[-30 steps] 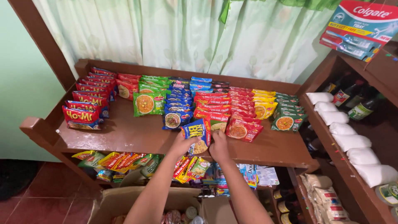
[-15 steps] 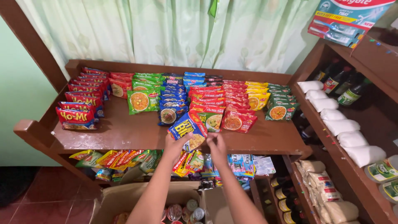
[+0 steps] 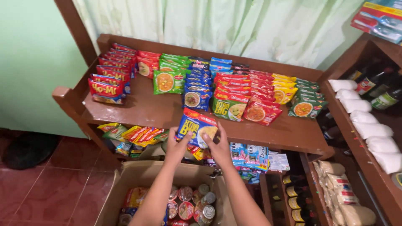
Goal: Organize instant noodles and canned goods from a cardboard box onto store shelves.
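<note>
Both my hands hold one blue instant-noodle packet [image 3: 197, 126] just above the front edge of the brown wooden shelf [image 3: 142, 111]. My left hand [image 3: 178, 146] grips its lower left corner; my right hand [image 3: 217, 146] grips its lower right side. Behind the packet, rows of noodle packets stand on the shelf: red ones [image 3: 106, 90] at the left, green [image 3: 168, 80], blue [image 3: 197, 98], a green-and-red packet [image 3: 228, 108], more red [image 3: 258, 112], yellow [image 3: 284, 94] and dark green [image 3: 305, 108].
An open cardboard box [image 3: 142, 180] with small cans and packets sits under my arms. A lower shelf holds more packets [image 3: 134, 136] and sachets [image 3: 251, 155]. At the right a wooden rack carries white bags [image 3: 368, 129] and bottles [image 3: 377, 83]. A pale curtain [image 3: 234, 29] hangs behind.
The view has shifted down and closer. My hands have drawn the blue packet back from the rows toward the shelf's front edge.
</note>
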